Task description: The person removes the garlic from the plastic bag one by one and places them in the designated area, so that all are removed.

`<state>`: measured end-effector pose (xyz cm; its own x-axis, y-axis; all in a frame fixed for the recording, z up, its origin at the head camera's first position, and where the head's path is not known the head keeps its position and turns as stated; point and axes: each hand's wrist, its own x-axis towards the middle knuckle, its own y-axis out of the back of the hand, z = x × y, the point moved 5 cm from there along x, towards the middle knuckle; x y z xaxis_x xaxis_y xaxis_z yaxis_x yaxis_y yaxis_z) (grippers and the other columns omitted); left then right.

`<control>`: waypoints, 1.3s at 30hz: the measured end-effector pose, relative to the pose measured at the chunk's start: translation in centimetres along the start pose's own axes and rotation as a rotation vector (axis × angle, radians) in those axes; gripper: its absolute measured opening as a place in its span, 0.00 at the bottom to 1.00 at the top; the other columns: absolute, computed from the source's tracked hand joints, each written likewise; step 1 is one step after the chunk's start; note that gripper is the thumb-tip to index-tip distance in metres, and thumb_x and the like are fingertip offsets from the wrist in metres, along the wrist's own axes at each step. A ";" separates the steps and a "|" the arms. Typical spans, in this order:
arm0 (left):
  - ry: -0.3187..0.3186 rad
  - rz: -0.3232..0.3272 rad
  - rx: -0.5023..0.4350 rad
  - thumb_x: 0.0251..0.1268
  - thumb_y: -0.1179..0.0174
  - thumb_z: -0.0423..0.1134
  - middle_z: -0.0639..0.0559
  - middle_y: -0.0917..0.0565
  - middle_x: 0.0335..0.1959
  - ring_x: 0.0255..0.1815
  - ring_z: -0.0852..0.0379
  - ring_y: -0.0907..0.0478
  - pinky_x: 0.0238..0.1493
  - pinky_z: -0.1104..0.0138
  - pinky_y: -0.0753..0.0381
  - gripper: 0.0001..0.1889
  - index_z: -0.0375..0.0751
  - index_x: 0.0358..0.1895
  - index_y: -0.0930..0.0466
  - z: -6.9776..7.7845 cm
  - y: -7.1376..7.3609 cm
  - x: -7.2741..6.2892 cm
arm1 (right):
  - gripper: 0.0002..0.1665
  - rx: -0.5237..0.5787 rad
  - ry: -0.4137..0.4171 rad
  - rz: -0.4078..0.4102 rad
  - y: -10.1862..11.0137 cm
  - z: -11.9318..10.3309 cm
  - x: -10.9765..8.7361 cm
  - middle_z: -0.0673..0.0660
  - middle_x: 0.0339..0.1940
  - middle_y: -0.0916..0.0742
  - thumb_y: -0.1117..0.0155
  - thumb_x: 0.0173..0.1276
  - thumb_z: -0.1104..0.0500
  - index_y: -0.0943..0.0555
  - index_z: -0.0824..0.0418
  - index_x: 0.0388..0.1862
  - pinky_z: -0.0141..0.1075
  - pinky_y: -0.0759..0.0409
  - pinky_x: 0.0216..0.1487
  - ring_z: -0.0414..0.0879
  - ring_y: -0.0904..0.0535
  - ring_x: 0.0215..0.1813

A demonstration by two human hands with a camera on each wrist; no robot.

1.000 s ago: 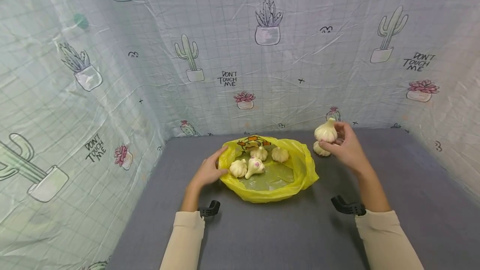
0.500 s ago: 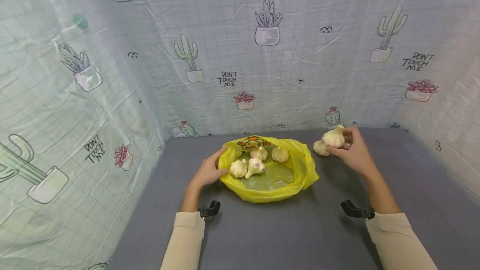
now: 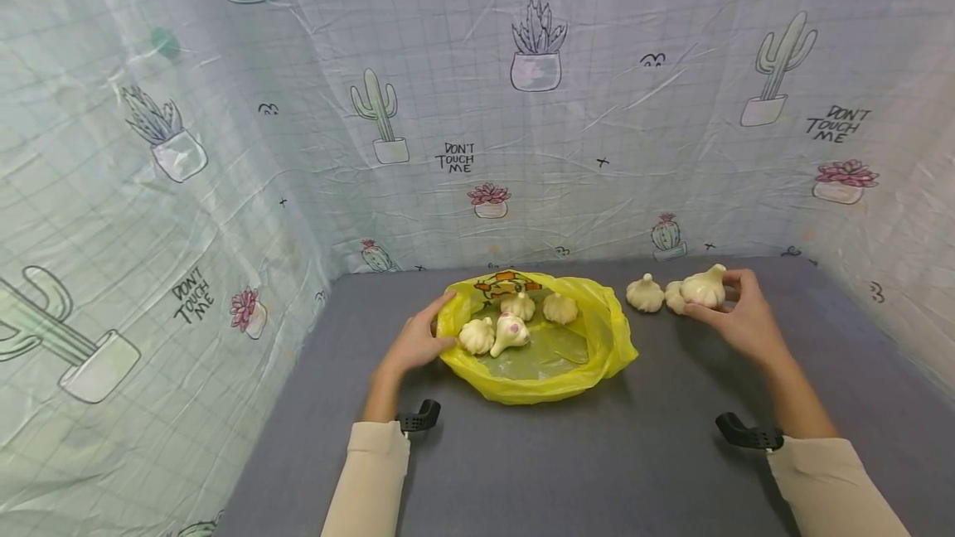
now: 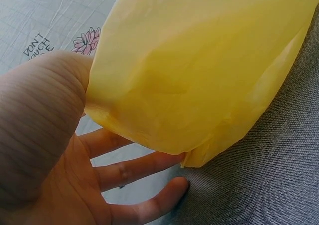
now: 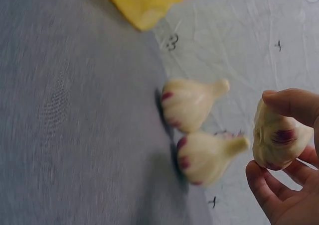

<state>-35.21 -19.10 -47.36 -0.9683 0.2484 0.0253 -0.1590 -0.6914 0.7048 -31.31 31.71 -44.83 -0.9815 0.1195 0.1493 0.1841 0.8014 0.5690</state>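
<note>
In the head view my left hand (image 3: 414, 341) rests against the left side of a yellow plastic bag (image 3: 540, 392). The left wrist view has its fingers extended, partly hidden by the bag's wall (image 4: 199, 75). Several garlic bulbs (image 3: 476, 336) lie inside the opened bag, mostly toward its left and back. To the right, my right hand (image 3: 749, 317) holds a garlic bulb (image 3: 704, 287) between thumb and fingers, raised above the table. Two more bulbs stand side by side on the table: a left one (image 3: 645, 293) and a right one (image 3: 675, 297), partly covered by the held bulb.
A grey cloth-covered table (image 3: 537, 471) bears everything. Behind and at the sides hang pale curtains (image 3: 418, 214) printed with cacti and lettering. Black wrist mounts (image 3: 746, 432) sit on both forearms.
My right hand has moved right and somewhat lower with its garlic bulb, uncovering the two bulbs on the table. The left hand and the bag have stayed put.
</note>
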 end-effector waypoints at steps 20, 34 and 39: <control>-0.005 0.010 0.014 0.59 0.34 0.39 0.47 0.33 0.79 0.63 0.47 0.23 0.56 0.53 0.22 0.45 0.65 0.81 0.41 0.0 0.0 -0.2 | 0.58 -0.103 -0.074 -0.033 1.5 4.6 1.4 0.85 0.74 0.41 0.33 0.71 0.46 0.55 0.78 0.78 0.69 0.33 0.59 0.82 0.39 0.69; 0.000 0.010 0.021 0.59 0.34 0.38 0.48 0.33 0.79 0.49 0.50 0.21 0.47 0.58 0.23 0.45 0.66 0.80 0.41 0.0 0.0 -0.3 | 0.56 -0.205 -0.068 -0.050 1.5 7.3 3.0 0.87 0.71 0.38 0.33 0.70 0.48 0.52 0.83 0.76 0.69 0.35 0.61 0.82 0.39 0.67; 0.004 0.001 0.006 0.60 0.34 0.38 0.47 0.33 0.79 0.41 0.53 0.21 0.43 0.60 0.23 0.45 0.67 0.81 0.42 0.2 0.0 -0.3 | 0.57 -0.220 -0.073 -0.065 1.5 7.7 3.3 0.88 0.70 0.38 0.33 0.70 0.48 0.52 0.84 0.76 0.70 0.36 0.62 0.83 0.40 0.67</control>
<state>-34.91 -19.08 -47.23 -0.9693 0.2449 0.0232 -0.1567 -0.6875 0.7091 -34.68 37.83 -49.66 -0.9914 0.1204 0.0518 0.1192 0.6629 0.7392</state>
